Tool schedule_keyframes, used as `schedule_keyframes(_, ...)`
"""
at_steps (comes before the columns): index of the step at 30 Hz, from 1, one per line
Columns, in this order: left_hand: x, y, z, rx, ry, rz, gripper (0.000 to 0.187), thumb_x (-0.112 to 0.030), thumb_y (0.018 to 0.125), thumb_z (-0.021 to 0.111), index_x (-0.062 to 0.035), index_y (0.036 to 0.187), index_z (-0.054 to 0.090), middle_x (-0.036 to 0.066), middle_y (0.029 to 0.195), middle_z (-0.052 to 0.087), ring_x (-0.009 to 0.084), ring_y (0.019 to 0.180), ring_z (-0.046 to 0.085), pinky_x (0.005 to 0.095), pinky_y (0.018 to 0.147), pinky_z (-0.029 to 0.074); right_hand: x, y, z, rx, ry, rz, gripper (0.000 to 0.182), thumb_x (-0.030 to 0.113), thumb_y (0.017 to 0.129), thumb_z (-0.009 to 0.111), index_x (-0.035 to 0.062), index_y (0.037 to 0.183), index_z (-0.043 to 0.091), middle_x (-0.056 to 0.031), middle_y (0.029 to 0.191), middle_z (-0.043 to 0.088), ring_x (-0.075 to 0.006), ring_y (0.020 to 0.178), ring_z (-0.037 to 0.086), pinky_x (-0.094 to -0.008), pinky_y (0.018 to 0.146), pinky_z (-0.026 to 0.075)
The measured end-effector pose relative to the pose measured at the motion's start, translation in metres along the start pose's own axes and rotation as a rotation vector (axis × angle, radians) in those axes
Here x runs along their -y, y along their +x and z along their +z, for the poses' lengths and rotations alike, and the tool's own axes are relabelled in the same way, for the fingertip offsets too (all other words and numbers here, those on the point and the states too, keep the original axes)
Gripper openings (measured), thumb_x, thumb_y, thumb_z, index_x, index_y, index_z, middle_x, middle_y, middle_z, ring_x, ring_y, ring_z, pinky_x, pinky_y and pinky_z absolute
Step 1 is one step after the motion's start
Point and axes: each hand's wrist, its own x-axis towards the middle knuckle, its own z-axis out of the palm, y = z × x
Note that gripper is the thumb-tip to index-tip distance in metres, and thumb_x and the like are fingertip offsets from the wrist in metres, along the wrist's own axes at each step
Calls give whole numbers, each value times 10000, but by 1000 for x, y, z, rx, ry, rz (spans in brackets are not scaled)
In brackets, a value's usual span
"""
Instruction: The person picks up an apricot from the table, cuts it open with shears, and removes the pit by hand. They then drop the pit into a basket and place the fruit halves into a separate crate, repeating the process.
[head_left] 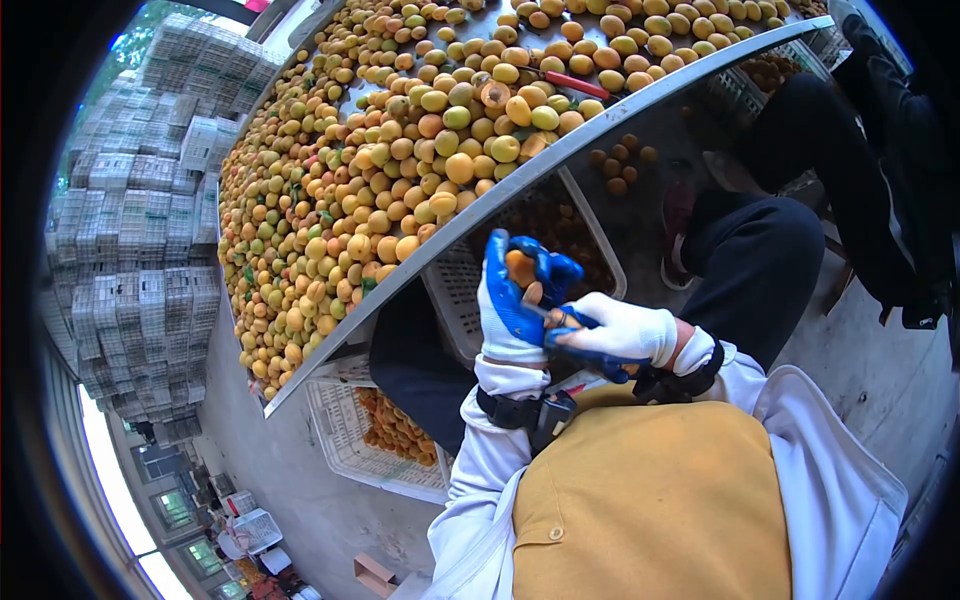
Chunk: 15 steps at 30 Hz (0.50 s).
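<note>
My left hand (515, 290), in a white glove with blue coating, is closed around an orange apricot (520, 267) in front of my chest. My right hand (615, 335), gloved alike, meets it from the right with its fingers curled together. Small brownish and greyish shapes show between the two hands; I cannot make out what the right hand grips. Beneath my hands stands a pale plastic crate (455, 295) with dark orange pieces in it. Just beyond lies the metal-edged table (540, 165), heaped with whole yellow-orange apricots (460, 168).
A red-handled tool (577, 84) lies among the fruit. Another crate (340, 430) with orange pieces stands on the floor at the left. Several apricots (618, 165) lie on the ground. A person's dark-trousered leg (755, 245) is at the right. Stacked crates (140, 230) rise at the far left.
</note>
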Motion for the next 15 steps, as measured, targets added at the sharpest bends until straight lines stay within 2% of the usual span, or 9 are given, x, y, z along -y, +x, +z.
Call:
schedule_keyframes(2,-8,9,-4,-24,-47,52,425,-458,1066,513,-58,999,639,92,813,665,308,823,715,466,811,613,-6,-1,2,29,33,-62,314,290,1029,615,9,1164,655,-29,873,656,-107,805,587,-284,776,501)
schedule_keyframes(4,-19,11,-2,-21,-69,181,462,-477,1067,504,-39,1065,653,110,858,693,335,909,723,492,892,598,0,-3,3,-138,326,12,307,281,1009,650,6,1142,662,-12,835,644,-89,766,569,-285,736,494)
schedule_keyframes(5,-23,15,-15,94,-108,175,484,-468,1077,485,-22,1170,651,130,932,712,346,999,713,506,941,579,-1,2,7,-319,235,-153,295,262,999,666,0,1135,655,9,820,634,-84,746,569,-287,707,492)
schedule_keyframes(8,-26,8,-24,88,-110,148,468,-434,1089,470,-21,1236,635,150,996,717,351,1040,701,517,949,575,-21,16,7,-610,-254,-348,292,186,917,753,0,1117,648,-129,839,698,-231,742,664,-321,734,526)
schedule_keyframes(9,-27,4,-23,95,-101,121,467,-411,1095,463,-12,1290,610,161,1042,713,339,1060,695,497,975,565,-22,19,9,-613,-255,-345,292,186,917,753,0,1117,648,-129,839,698,-231,742,664,-321,734,526)
schedule_keyframes(11,-20,-6,-17,62,-73,78,473,-398,1095,461,2,1311,590,165,1084,709,331,1073,687,491,995,553,-23,25,12,-688,-318,-527,390,181,862,806,10,1162,623,-222,912,710,-373,830,719,-375,757,556)
schedule_keyframes(12,-16,-11,-13,29,-42,38,481,-386,1095,458,17,1332,570,169,1126,705,324,1086,679,486,1015,541,-21,27,13,-692,-319,-520,390,181,862,806,10,1162,623,-222,912,710,-373,830,719,-375,757,556)
schedule_keyframes(14,-6,-15,-17,49,3,-19,495,-408,1094,462,0,1360,545,186,1223,663,312,1118,663,464,1050,522,-18,29,14,-710,-477,-560,477,203,840,830,22,1213,594,-240,965,719,-447,903,706,-416,762,572)
schedule_keyframes(15,0,-15,-16,50,12,-24,501,-419,1091,468,-5,1361,545,190,1234,655,315,1142,655,469,1062,514,-19,32,14,-690,-536,-534,481,215,846,824,38,1226,588,-231,961,721,-433,868,711,-423,754,579)
